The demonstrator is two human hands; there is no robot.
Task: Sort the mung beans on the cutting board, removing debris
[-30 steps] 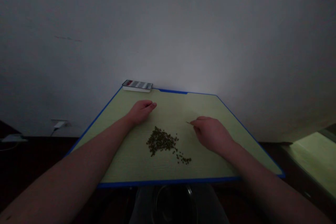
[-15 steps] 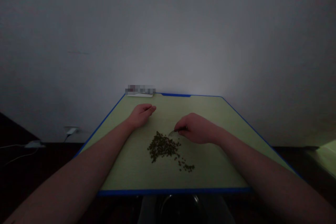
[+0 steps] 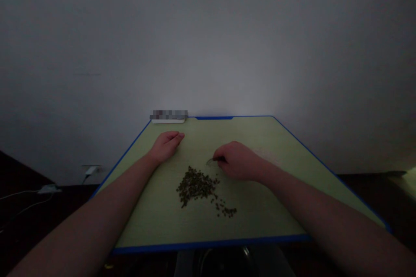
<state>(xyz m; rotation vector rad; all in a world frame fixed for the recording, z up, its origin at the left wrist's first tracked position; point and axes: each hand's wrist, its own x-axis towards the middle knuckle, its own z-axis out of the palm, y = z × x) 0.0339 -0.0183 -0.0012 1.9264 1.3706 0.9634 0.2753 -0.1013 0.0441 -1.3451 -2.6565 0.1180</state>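
A pile of small dark green beans (image 3: pixel 196 185) lies in the middle of a pale green table (image 3: pixel 260 207) with a blue rim; a short trail of beans (image 3: pixel 224 210) runs toward its front right. My right hand (image 3: pixel 237 162) rests just behind and to the right of the pile, fingers pinched on a small spoon (image 3: pixel 212 161) whose bowl points at the beans. My left hand (image 3: pixel 165 145) lies palm down on the table behind and left of the pile, fingers stretched together, holding nothing.
A small white flat object (image 3: pixel 169 117) sits at the table's far left corner against the wall. A dark round container (image 3: pixel 224 262) shows below the front edge. A wall socket (image 3: pixel 91 169) and cables (image 3: pixel 29 192) lie on the dark floor at the left.
My right hand came in from the right to the far edge of the bean pile, now pinching the spoon low on the table. My left hand barely shifted.
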